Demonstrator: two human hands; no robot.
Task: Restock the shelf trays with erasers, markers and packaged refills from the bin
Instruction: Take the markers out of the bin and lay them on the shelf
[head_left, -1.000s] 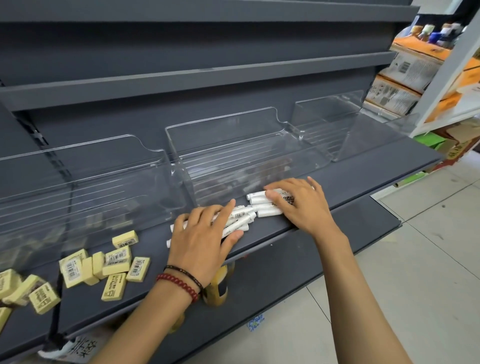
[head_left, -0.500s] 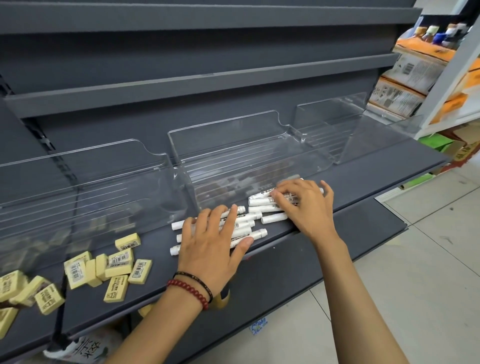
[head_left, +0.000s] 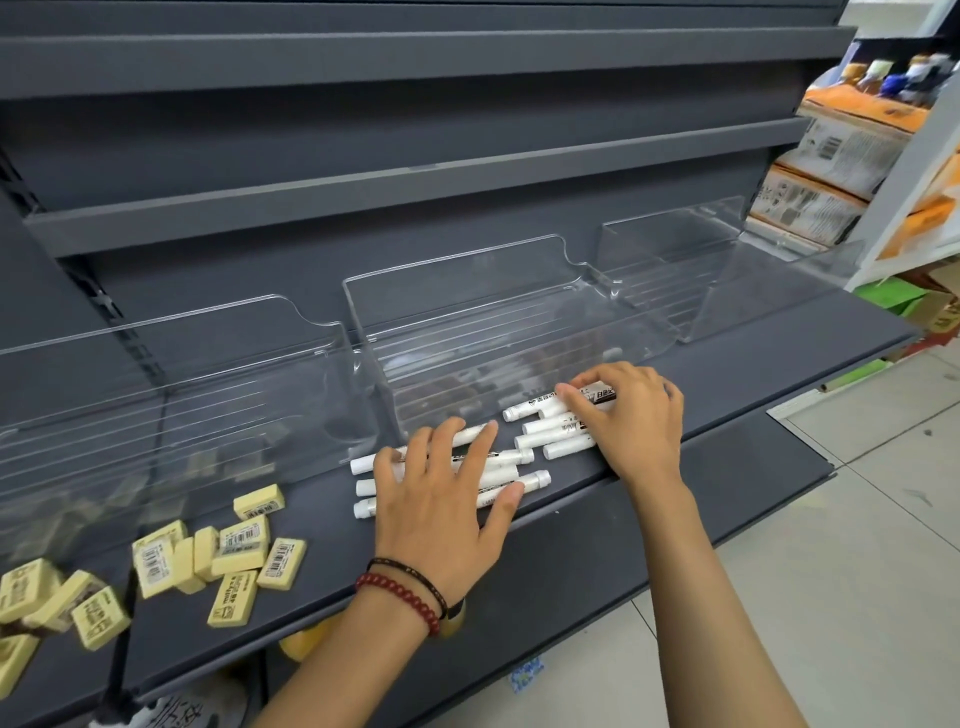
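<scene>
A dark grey shelf holds three clear trays in a row, and all the small things lie on the shelf in front of them. White markers lie on their sides in two bunches, just in front of the middle tray. The left hand lies flat on the nearer bunch. Its fingers are spread out and straight, so it is open and only presses down on them. The ends of those markers stick out from under the hand on both sides. The right hand sits on the other bunch, a bit further back and to the right. Its fingers are bent, and the tips touch the top markers. The hand hides the right ends of those markers, so I cannot tell if it grips them or just rests on them. The two bunches are close together but do not touch. Yellow erasers with black bar codes lie in a loose heap to the left, in front of the left tray, and more lie at the far left edge. The right tray stands further along the shelf. Two bracelets, one dark and one of red beads, go around the left wrist. Pale floor tiles show on the right, and printed boxes sit on another rack up in the corner.
</scene>
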